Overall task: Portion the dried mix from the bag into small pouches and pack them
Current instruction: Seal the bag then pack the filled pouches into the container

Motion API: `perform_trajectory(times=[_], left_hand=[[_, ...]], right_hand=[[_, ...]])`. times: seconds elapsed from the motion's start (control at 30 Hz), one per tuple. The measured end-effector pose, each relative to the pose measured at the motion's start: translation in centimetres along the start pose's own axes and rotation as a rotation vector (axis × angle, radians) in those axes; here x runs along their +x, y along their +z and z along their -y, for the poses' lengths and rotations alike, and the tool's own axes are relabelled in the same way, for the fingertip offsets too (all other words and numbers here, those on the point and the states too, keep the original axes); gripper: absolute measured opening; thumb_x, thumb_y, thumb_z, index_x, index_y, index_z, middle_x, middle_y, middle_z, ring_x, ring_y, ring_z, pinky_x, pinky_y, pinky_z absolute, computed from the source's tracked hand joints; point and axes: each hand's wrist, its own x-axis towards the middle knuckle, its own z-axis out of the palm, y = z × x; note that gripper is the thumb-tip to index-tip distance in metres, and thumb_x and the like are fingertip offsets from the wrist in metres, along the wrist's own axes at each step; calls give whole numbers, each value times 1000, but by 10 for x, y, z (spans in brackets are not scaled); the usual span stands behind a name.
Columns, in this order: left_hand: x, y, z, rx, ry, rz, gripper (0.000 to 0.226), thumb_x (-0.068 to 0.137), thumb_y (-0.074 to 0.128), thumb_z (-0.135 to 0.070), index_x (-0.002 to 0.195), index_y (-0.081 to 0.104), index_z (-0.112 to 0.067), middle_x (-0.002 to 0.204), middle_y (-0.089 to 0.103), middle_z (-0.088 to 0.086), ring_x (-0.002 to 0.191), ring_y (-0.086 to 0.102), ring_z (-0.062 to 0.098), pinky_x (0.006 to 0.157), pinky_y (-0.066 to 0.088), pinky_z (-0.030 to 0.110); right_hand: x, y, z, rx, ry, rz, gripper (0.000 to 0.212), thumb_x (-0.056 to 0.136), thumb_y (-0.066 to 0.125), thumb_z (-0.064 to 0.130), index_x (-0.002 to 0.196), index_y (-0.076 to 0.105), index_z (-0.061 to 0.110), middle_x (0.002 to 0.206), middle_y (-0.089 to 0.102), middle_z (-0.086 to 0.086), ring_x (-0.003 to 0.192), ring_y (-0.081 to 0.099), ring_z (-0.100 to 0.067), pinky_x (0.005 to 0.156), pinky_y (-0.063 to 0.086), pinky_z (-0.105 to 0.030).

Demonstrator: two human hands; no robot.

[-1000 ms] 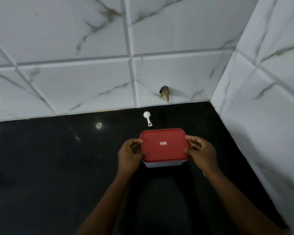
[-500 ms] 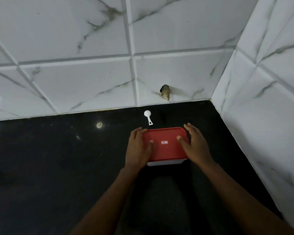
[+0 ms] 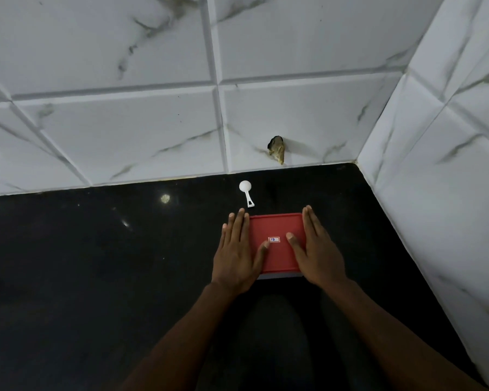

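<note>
A white box with a red lid (image 3: 275,252) stands on the black counter (image 3: 96,263) near the corner. My left hand (image 3: 236,249) lies flat on the lid's left side, fingers straight, thumb pointing at the small label. My right hand (image 3: 315,246) presses flat on the lid's right side in the same way. A small white plastic scoop (image 3: 246,192) lies on the counter just behind the box. No bag or pouches are in view.
White marble-look tiled walls meet in a corner at the right, close to the box. A dark hole with brownish residue (image 3: 277,149) marks the back wall just above the counter.
My hands went from gripping the box by its sides to lying flat on top of the lid. The fingers have straightened and slid further back over the lid.
</note>
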Motion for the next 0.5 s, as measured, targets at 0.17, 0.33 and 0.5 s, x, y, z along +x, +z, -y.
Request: perform_trajectory(times=[0.17, 0.33, 0.5], left_hand=[[2, 7, 4, -39, -6, -25, 86, 100, 23, -67, 164, 13, -10, 173, 7, 2, 160, -5, 15, 129, -4, 32], [5, 12, 9, -83, -7, -45, 80, 103, 28, -61, 163, 18, -9, 172, 12, 2, 160, -2, 15, 129, -2, 31], [6, 12, 9, -214, -10, -53, 75, 104, 30, -55, 164, 16, -12, 172, 6, -4, 159, -6, 9, 128, -1, 28]], right_hand=[[1, 7, -5, -20, -12, -61, 77, 99, 26, 66, 162, 10, 24, 169, 13, 5, 152, 26, -20, 118, 35, -45], [1, 9, -4, 50, -29, -99, 71, 102, 38, 55, 162, 16, 24, 168, 15, 8, 150, 28, -13, 111, 37, -35], [3, 7, -3, 178, -23, -49, 71, 102, 43, 48, 162, 11, 25, 169, 11, 6, 146, 24, -6, 113, 31, -30]])
